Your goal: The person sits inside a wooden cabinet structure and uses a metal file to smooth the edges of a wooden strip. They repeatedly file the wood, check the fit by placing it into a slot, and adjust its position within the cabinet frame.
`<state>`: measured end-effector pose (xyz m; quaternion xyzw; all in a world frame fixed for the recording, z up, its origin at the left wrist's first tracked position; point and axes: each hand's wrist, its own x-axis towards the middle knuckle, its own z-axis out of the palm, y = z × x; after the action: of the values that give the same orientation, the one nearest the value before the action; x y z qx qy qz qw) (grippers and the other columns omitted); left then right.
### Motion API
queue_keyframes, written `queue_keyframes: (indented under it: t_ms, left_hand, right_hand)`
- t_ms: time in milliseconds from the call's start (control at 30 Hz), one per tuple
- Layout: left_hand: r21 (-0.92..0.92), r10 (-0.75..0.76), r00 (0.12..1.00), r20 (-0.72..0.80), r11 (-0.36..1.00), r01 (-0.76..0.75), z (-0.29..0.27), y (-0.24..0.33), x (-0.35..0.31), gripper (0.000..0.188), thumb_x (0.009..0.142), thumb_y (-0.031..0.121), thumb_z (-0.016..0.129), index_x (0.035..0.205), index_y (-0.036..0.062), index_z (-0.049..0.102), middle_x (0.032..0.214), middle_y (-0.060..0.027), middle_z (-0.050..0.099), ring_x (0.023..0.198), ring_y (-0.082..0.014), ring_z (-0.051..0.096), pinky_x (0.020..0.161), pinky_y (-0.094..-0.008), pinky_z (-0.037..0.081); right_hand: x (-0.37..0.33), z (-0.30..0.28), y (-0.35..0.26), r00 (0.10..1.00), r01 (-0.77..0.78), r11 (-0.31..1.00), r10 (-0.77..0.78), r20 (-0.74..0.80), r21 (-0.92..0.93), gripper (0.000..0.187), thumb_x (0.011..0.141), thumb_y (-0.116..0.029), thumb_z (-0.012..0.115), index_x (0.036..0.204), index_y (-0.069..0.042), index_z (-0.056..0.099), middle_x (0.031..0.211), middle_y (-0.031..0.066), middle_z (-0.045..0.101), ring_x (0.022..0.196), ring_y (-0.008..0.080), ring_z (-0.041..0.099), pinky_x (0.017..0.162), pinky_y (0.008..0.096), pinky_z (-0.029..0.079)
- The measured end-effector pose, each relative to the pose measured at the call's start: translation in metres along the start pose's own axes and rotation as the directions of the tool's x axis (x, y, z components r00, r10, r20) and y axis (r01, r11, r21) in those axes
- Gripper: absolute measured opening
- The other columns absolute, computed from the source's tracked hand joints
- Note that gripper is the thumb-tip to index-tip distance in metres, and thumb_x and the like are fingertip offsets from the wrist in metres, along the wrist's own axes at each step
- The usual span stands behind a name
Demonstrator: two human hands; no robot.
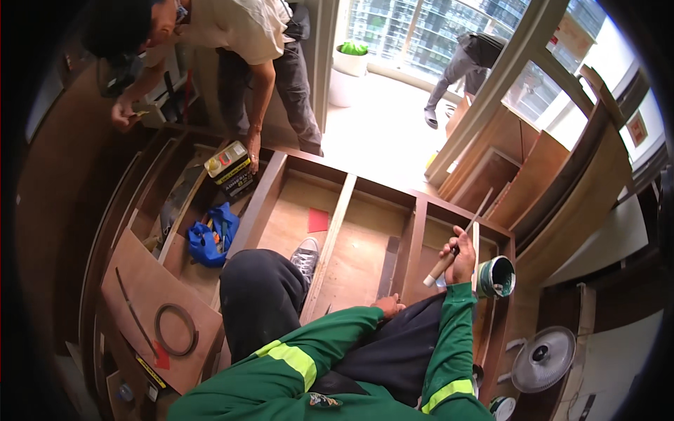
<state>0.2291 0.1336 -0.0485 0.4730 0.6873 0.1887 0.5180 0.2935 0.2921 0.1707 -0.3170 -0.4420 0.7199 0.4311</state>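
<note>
My right hand [460, 261] is closed around a tool with a pale wooden handle [440, 269] and a long, narrow blade pointing up and away; its exact kind is unclear. Just right of that hand, an open can with green paint marks [497, 276] sits at the frame's edge. My left hand [388, 306] rests by my dark-trousered leg, fingers loosely apart, with nothing visible in it. A dark flat strip [387, 268] lies just beyond it, inside the brown wooden frame [414, 238] that I am in. My shoe [305, 259] stands in one compartment.
Another person [239, 42] leans over the far left, a hand by a rectangular metal can [232, 170]. A blue bag [212, 237] lies nearby. Left is a board [140, 288] with a coiled strip [176, 330]. Panels [533, 175] lean at right, above a fan [542, 358].
</note>
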Motion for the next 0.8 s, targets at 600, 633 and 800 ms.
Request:
queue_keyframes:
  t_ms: [600, 633, 800]
  left_hand:
    - [-0.814, -0.194, 0.819, -0.541, 0.368, -0.45, -0.16, 0.026, 0.122, 0.067, 0.103, 0.04, 0.063, 0.15, -0.0036, 0.043, 0.129, -0.0122, 0.062, 0.091, -0.0135, 0.065, 0.079, -0.0266, 0.055]
    - [-0.82, -0.206, 0.819, -0.535, 0.36, -0.445, -0.166, 0.026, 0.136, 0.066, 0.103, 0.04, 0.063, 0.149, -0.0036, 0.044, 0.127, -0.0115, 0.063, 0.09, -0.0131, 0.065, 0.079, -0.0265, 0.055]
    - [-0.899, -0.281, 0.859, -0.427, 0.238, -0.369, -0.177, 0.033, 0.198, 0.04, 0.098, 0.026, 0.073, 0.127, -0.0003, 0.065, 0.103, -0.0045, 0.071, 0.078, -0.009, 0.064, 0.07, -0.0215, 0.054]
  right_hand:
    - [0.157, -0.018, -0.04, 0.722, 0.692, -0.528, 0.487, 0.492, -0.493, 0.036, 0.104, -0.023, 0.046, 0.136, -0.03, 0.062, 0.098, 0.0166, 0.062, 0.087, 0.0343, 0.07, 0.074, 0.0466, 0.057]
    - [0.172, -0.015, -0.033, 0.701, 0.713, -0.501, 0.514, 0.494, -0.49, 0.037, 0.104, -0.022, 0.047, 0.137, -0.029, 0.06, 0.099, 0.0169, 0.062, 0.09, 0.0342, 0.071, 0.075, 0.0458, 0.058]
    - [0.217, 0.006, -0.007, 0.661, 0.746, -0.512, 0.65, 0.376, -0.426, 0.039, 0.101, -0.019, 0.052, 0.138, -0.028, 0.062, 0.099, 0.0166, 0.062, 0.09, 0.0353, 0.069, 0.078, 0.048, 0.055]
